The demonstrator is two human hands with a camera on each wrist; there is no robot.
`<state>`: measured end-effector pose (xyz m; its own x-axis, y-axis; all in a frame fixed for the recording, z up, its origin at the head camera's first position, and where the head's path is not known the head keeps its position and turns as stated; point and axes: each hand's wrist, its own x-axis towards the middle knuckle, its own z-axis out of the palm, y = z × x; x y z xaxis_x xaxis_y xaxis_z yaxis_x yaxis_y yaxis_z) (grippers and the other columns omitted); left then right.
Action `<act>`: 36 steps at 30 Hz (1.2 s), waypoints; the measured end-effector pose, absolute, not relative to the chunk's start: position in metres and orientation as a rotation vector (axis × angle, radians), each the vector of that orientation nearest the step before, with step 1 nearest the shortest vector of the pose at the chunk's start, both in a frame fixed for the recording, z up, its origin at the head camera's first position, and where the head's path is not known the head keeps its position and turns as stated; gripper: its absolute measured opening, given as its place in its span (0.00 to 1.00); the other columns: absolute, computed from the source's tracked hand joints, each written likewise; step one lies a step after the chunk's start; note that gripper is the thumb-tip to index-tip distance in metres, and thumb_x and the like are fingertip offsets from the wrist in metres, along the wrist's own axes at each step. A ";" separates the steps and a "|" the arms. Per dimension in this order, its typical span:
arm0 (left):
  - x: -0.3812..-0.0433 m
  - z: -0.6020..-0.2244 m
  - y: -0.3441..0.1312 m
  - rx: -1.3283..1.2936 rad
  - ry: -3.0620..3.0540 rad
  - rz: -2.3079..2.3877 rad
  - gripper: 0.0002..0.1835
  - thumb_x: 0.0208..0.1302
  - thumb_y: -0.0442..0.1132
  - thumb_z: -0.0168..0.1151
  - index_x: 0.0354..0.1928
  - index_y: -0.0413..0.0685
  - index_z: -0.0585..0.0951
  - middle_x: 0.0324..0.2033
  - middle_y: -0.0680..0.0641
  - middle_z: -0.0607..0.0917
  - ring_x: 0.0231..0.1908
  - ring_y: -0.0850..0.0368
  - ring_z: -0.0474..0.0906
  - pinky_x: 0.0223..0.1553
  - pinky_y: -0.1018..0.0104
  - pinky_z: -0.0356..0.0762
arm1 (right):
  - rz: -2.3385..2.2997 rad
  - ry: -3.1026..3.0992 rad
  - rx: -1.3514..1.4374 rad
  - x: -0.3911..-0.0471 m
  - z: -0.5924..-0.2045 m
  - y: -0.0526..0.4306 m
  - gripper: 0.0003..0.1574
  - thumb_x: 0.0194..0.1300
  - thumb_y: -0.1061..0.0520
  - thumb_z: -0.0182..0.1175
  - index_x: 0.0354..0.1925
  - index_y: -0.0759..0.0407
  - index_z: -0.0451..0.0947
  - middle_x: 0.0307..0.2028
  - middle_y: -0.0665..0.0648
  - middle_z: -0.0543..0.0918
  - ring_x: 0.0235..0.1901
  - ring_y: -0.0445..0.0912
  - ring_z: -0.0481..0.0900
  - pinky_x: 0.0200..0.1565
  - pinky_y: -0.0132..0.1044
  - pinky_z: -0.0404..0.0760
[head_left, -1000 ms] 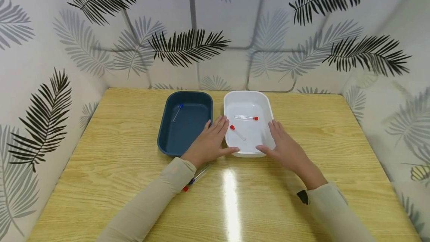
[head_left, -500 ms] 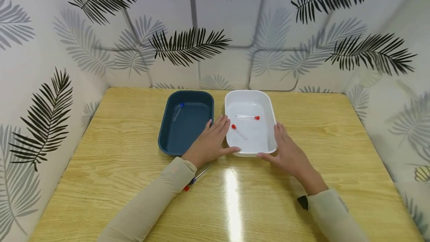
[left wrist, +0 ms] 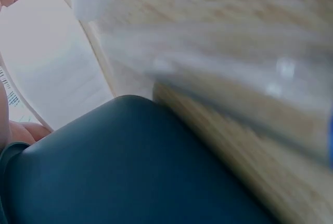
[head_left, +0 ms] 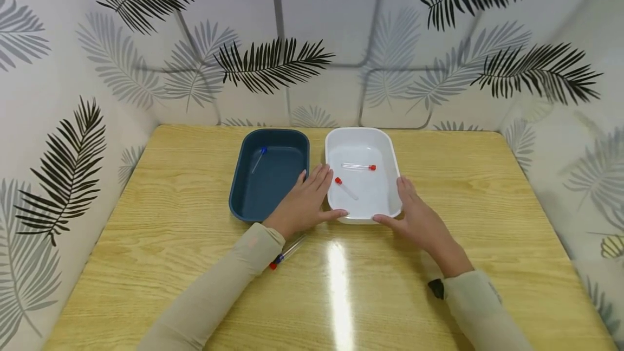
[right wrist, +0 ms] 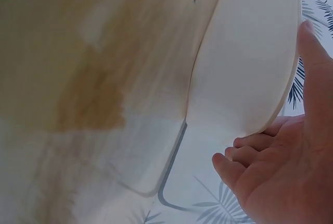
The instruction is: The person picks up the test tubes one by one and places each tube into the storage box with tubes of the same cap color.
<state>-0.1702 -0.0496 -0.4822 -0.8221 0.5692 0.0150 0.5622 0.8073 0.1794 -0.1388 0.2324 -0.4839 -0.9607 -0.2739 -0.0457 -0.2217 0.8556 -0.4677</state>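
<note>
A white plastic tray (head_left: 363, 207) stands in the head view with two red-capped test tubes lying in it, one crosswise (head_left: 358, 167) and one slanted (head_left: 347, 188). My left hand (head_left: 304, 202) lies along its left rim, fingers straight, thumb at the near edge. On the opposite side my right hand (head_left: 421, 221) touches the right rim with extended fingers, its thumb against the near corner. In the right wrist view, that hand (right wrist: 281, 166) is beside the tray's outer wall (right wrist: 244, 52). Left of the white tray is a dark blue tray (head_left: 265, 213), partly covered by my left hand.
A blue-capped tube (head_left: 259, 158) lies in the dark blue tray. By my left sleeve, tubes with red and blue caps (head_left: 287, 251) lie on the wooden table (head_left: 185, 177), partly hidden. A leaf-patterned wall covering (head_left: 326, 96) rises behind the table.
My right hand has shifted slightly right and now lies against the white tray's right rim. The left hand has kept its place, and the tubes lie as before.
</note>
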 end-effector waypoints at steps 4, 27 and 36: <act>-0.170 -0.479 -0.049 0.924 2.956 0.237 0.56 0.53 0.80 0.27 0.72 0.43 0.45 0.72 0.44 0.45 0.70 0.51 0.33 0.67 0.50 0.37 | -0.708 2.904 -0.389 -0.139 -0.481 0.232 0.73 0.48 0.20 0.53 0.73 0.59 0.33 0.71 0.64 0.41 0.68 0.59 0.46 0.59 0.59 0.60; -0.113 -0.428 -0.130 1.154 2.928 0.602 0.22 0.69 0.45 0.53 0.62 0.47 0.73 0.58 0.49 0.75 0.56 0.59 0.72 0.54 0.65 0.71 | -0.729 2.849 -0.339 -0.138 -0.479 0.231 0.74 0.47 0.19 0.52 0.72 0.58 0.29 0.72 0.63 0.39 0.68 0.61 0.47 0.61 0.58 0.58; -0.079 -0.451 -0.163 1.044 2.845 0.665 0.11 0.64 0.40 0.59 0.47 0.47 0.80 0.41 0.54 0.80 0.43 0.61 0.75 0.45 0.65 0.75 | -0.730 2.838 -0.348 -0.139 -0.481 0.232 0.74 0.48 0.19 0.51 0.72 0.58 0.28 0.72 0.63 0.38 0.68 0.62 0.47 0.61 0.59 0.57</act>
<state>-0.0785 -0.1628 -0.4512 -0.7729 0.6252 0.1082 0.6084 0.6818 0.4062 -0.1389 0.2322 -0.4807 -0.9543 -0.2717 -0.1246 -0.1778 0.8510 -0.4942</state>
